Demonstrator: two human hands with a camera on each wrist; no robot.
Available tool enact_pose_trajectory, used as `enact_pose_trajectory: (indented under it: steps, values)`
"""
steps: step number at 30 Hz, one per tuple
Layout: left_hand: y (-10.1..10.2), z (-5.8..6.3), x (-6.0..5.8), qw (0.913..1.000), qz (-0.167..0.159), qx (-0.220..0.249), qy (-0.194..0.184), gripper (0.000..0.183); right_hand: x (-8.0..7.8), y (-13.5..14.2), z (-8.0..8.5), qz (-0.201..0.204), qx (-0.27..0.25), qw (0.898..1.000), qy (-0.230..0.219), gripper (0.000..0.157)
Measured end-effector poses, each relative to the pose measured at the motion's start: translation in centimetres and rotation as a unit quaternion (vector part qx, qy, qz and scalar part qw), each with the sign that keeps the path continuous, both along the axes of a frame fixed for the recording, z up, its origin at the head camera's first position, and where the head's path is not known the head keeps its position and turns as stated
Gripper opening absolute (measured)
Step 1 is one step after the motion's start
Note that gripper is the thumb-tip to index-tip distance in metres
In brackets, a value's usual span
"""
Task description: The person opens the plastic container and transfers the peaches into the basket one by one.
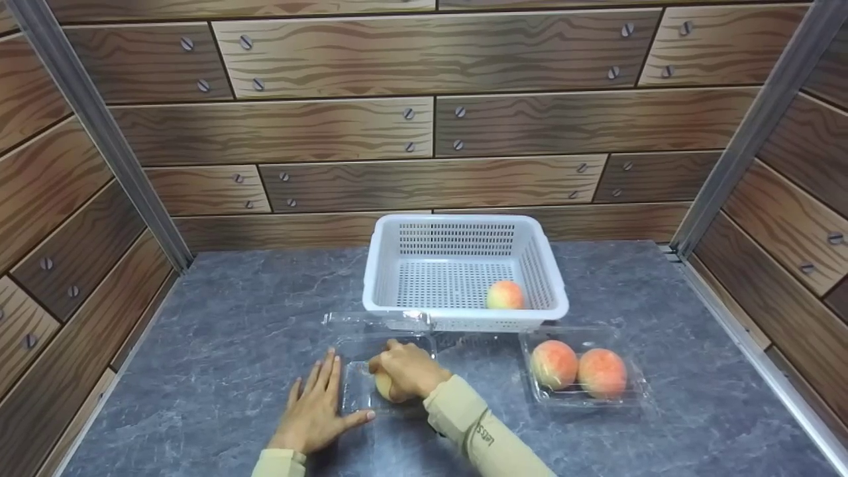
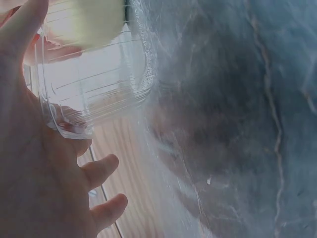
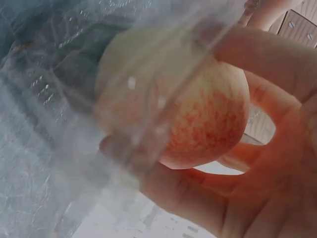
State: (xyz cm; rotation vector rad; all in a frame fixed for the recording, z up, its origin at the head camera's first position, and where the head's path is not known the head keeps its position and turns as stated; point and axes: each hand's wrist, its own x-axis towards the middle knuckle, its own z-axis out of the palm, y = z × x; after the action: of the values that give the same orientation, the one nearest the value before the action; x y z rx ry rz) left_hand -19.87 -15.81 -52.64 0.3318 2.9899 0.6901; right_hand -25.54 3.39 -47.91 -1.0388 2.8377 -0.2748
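Observation:
My right hand (image 1: 409,371) grips a yellow and red peach (image 3: 210,116) inside a clear plastic clamshell box (image 1: 355,396). In the head view the hand covers most of this fruit. Through the clear wall in the right wrist view, fingers show curled round it. The box's lid (image 1: 377,322) is raised at the back, close to the basket's front. My left hand (image 1: 311,412) lies along the box's left side, fingers straight and thumb spread toward the front edge. In the left wrist view, the box wall (image 2: 104,74) stands against that hand.
Behind the box is a white perforated basket (image 1: 376,265) with one peach (image 1: 505,295) in its front right corner. To the right, another clear box (image 1: 540,395) contains two peaches (image 1: 555,364). Wood-patterned walls enclose the grey marbled table (image 1: 218,344).

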Motion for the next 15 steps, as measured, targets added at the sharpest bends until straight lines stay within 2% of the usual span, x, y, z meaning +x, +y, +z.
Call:
enact_pose_trajectory:
  steps: [2, 5, 9, 15]
  values:
    - [-0.01, 0.03, -0.01, 1.0000, 0.000, 0.001, 0.000, 0.114, -0.20, 0.05, 0.10, -0.005, 0.005, 1.000, -0.020, 0.043]
    - [-0.02, 0.06, -0.05, 1.0000, 0.001, 0.001, 0.001, 0.114, -0.32, -0.01, 0.05, -0.008, 0.009, 1.000, -0.025, 0.042]
    - [0.01, 0.05, -0.05, 1.0000, 0.000, 0.000, -0.001, 0.113, -0.11, -0.19, -0.30, -0.004, 0.011, 1.000, -0.005, 0.032]
    - [-0.02, 0.08, 0.03, 1.0000, -0.001, -0.004, -0.002, 0.113, 0.06, -0.51, -0.69, -0.016, 0.018, 1.000, -0.005, 0.030]
